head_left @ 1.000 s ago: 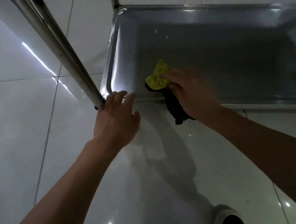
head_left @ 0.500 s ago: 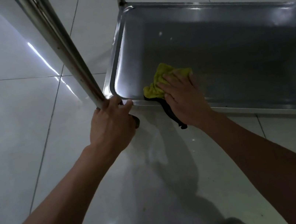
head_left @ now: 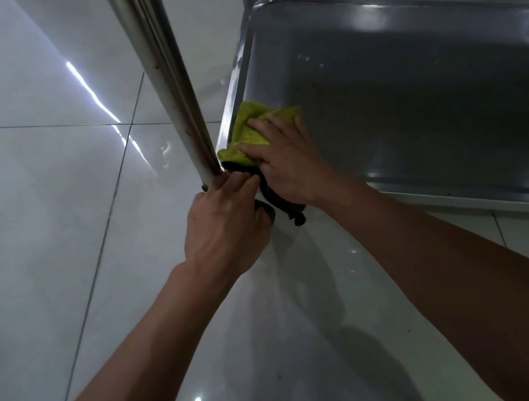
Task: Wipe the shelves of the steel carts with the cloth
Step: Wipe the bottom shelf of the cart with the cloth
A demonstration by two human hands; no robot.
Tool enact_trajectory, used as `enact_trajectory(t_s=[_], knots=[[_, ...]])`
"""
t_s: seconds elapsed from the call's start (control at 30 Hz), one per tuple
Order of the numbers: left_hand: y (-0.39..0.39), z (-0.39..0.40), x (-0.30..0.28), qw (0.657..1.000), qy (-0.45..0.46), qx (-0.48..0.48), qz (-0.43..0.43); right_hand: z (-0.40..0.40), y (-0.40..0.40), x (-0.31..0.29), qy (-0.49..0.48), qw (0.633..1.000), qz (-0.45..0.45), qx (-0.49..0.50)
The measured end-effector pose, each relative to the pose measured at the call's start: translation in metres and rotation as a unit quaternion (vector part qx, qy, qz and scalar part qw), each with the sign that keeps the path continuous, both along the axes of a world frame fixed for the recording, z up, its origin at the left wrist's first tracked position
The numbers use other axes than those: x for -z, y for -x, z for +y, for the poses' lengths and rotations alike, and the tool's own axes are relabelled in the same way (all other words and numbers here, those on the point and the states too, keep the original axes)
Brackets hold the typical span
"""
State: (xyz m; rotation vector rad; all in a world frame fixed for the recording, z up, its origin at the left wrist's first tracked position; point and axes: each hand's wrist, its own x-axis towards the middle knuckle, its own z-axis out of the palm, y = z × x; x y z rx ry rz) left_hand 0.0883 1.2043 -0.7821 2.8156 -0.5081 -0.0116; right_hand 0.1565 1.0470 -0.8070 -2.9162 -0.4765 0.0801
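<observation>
Cloth [head_left: 253,126]: yellow-green with a black underside, lay in the near-left corner of the bottom shelf [head_left: 413,100], its black end hanging over the near rim.
Right hand [head_left: 288,162]: fingers [head_left: 261,122] straight, slightly spread, pressed flat on the cloth.
Left hand [head_left: 225,227]: fingers curled round the foot of the steel post [head_left: 164,77], just beside the cloth.
Edges: raised rim touched the cloth's left side.
Open room: bare shelf stretched right and far; tiled floor [head_left: 31,202] lay around.
Writing: none legible.

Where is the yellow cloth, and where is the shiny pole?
yellow cloth [head_left: 249,125]: head view, on its bare top part above the fingers.
shiny pole [head_left: 164,77]: head view, halfway up its steel side.
</observation>
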Motion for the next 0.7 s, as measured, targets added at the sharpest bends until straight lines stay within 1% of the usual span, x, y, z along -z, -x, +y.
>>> enact_trajectory(t_s=[0.13, 0.27, 0.4, 0.53, 0.57, 0.63, 0.7], knots=[[0.0, 0.003, 0.001, 1.0, -0.022, 0.003, 0.007, 0.003, -0.009, 0.003, -0.009, 1.0, -0.003, -0.007], [0.004, 0.004, 0.005, 0.996, -0.089, 0.007, 0.003, -0.003, -0.001, 0.003, -0.026, 0.999, -0.028, -0.002], [0.008, -0.003, 0.005, 0.993, -0.12, 0.011, 0.015, -0.033, 0.019, 0.007, -0.042, 0.996, -0.049, 0.054], [0.01, -0.023, -0.002, 0.995, -0.101, -0.025, -0.003, -0.073, 0.04, 0.012, -0.062, 0.989, -0.071, 0.113], [0.011, -0.033, -0.005, 0.995, -0.102, -0.019, -0.015, -0.082, 0.045, 0.012, -0.063, 0.987, -0.077, 0.123], [0.013, -0.058, -0.008, 0.993, -0.106, 0.025, -0.032, -0.099, 0.055, 0.012, -0.06, 0.985, -0.083, 0.14], [0.013, -0.083, -0.007, 0.993, -0.094, 0.062, -0.029, -0.115, 0.066, 0.012, -0.065, 0.981, -0.088, 0.159]])
